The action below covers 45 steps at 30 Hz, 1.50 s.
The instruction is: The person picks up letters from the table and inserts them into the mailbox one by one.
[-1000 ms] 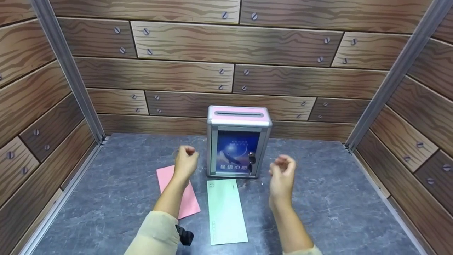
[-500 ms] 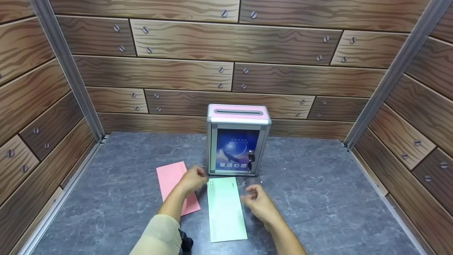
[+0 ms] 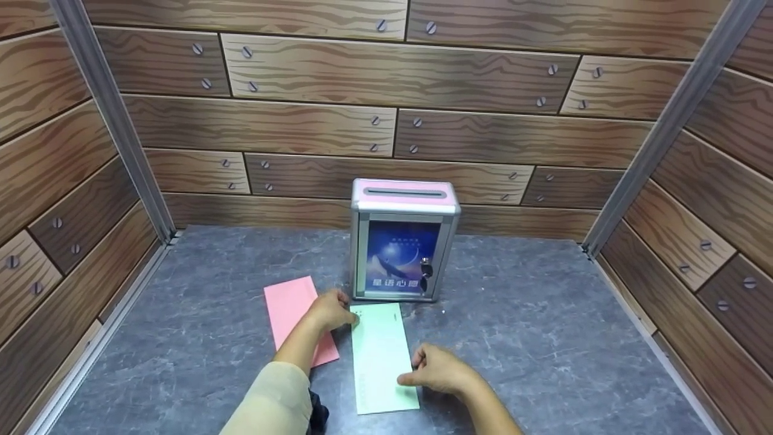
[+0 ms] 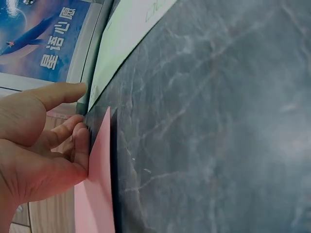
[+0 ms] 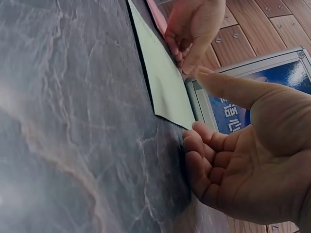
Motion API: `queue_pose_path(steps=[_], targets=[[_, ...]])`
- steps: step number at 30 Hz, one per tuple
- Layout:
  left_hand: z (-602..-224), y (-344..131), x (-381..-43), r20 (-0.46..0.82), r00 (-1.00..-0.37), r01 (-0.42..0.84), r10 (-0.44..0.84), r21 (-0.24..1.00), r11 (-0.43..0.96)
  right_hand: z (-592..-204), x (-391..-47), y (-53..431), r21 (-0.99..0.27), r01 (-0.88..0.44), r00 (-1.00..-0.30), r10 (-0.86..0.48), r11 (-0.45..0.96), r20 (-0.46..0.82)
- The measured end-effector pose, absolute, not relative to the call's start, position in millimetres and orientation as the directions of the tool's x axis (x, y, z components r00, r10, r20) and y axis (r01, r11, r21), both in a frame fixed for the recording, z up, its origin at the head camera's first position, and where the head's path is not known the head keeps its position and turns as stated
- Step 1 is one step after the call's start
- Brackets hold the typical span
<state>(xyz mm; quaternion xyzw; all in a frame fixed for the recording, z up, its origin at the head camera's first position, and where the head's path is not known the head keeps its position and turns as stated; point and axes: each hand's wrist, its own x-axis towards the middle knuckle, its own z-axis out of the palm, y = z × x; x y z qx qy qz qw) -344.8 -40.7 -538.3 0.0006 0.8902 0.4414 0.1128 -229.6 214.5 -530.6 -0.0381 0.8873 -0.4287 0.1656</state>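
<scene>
The right hand [image 3: 444, 370] has dropped from beside the box [image 3: 403, 257] to the near right edge of the green envelope [image 3: 380, 356]; the left [image 3: 329, 311] has come to its far left corner — so it seems bracketed, not yet gripped. It lies on the desk [image 3: 525, 302]. Each thumb stands apart from loosely curled fingers, apparently holding nothing — contact I cannot tell.
</scene>
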Motion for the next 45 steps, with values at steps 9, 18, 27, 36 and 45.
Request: queue_pose_path(steps=[9,18,27,36,45], targets=[[-538.2,-37.1,-342.1,-0.185,-0.976,-0.061,0.119,0.747,0.662,-532.5,-232.2,209.9,-0.658,-0.025,-0.936,-0.250,0.752,-0.249],[-537.8,-39.2,-342.7,-0.190,-0.975,-0.059,0.115,0.721,0.690,-533.8,-229.6,200.7,-0.593,-0.065,-0.948,-0.236,0.803,-0.215],[-537.6,-38.7,-341.6,-0.194,-0.973,-0.061,0.123,0.735,0.676,-534.7,-228.5,200.0,-0.596,-0.075,-0.951,-0.237,0.800,-0.199],[-538.2,-39.1,-344.0,-0.209,-0.970,-0.101,0.126,0.814,0.573,-534.9,-229.1,201.6,-0.608,-0.077,-0.950,-0.243,0.790,-0.196],[-538.4,-48.3,-343.1,-0.232,-0.953,-0.148,0.195,0.918,0.367,-536.8,-229.0,202.5,-0.608,-0.102,-0.949,-0.261,0.787,-0.178]])
